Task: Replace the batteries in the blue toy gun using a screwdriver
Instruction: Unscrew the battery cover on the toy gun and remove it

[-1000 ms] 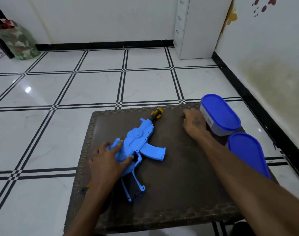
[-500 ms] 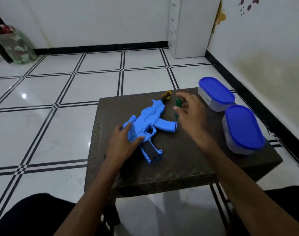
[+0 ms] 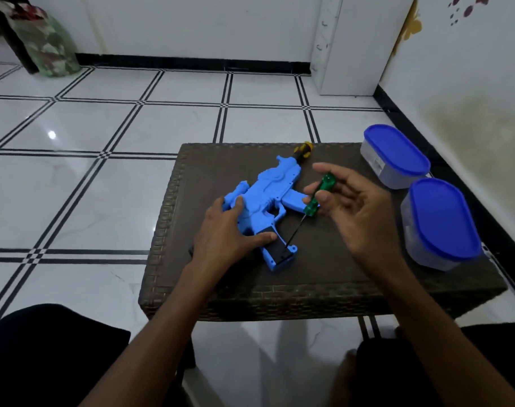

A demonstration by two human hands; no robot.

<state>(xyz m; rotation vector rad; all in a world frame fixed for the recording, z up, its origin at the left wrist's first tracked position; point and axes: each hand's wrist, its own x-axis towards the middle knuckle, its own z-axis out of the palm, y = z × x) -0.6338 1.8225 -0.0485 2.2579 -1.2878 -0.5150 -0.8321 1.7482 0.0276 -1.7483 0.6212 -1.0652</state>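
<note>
The blue toy gun (image 3: 268, 195) lies flat on a small brown woven table (image 3: 323, 277), muzzle pointing away from me. My left hand (image 3: 224, 230) presses down on its rear part, thumb beside the black panel (image 3: 275, 248) in the grip. My right hand (image 3: 350, 207) holds a green-handled screwdriver (image 3: 317, 195) by the handle, slanted down to the left. Its thin shaft tip rests at the lower end of the black panel. A second tool with a yellow and black handle (image 3: 303, 149) lies past the gun's muzzle.
Two clear tubs with blue lids stand at the table's right side, one at the back (image 3: 397, 155) and one nearer (image 3: 444, 221). White tiled floor surrounds the table. A white cabinet (image 3: 353, 45) and a wall lie to the right, a patterned bag (image 3: 50, 45) far left.
My right hand picked the green screwdriver up from near the back tub and brought its tip to the gun's grip. My left hand stayed on the gun. The view has shifted back.
</note>
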